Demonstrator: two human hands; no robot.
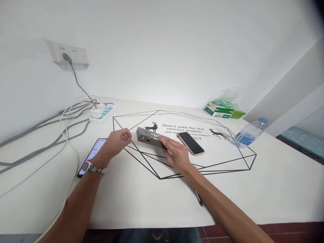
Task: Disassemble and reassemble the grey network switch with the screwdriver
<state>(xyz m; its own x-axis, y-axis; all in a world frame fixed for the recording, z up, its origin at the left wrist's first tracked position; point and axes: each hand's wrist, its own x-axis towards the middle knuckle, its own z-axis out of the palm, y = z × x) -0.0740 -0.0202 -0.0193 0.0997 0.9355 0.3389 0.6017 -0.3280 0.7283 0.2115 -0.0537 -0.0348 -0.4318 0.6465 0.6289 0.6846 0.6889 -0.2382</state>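
Observation:
My right hand (177, 153) holds the right end of a grey oblong box (149, 137), fingers over its top and thumb at the near side. Small openings, one of them dark, show on the box's near face. It sits tilted over the printed table top, and my fingers hide its right end. My left hand (117, 141) is curled into a loose fist just left of the box, apart from it, with nothing visible in it. Under my left wrist lies a phone (95, 148) with a lit screen. Another phone (191, 143), its screen dark, lies right of my right hand.
A power strip (102, 114) with cables lies at the left, fed from a wall socket (73, 54). Green-and-white boxes (219, 110) with a plastic bag stand at the back right. A water bottle (250, 133) leans nearby. A thin dark pen-like thing (199, 199) shows by my right forearm.

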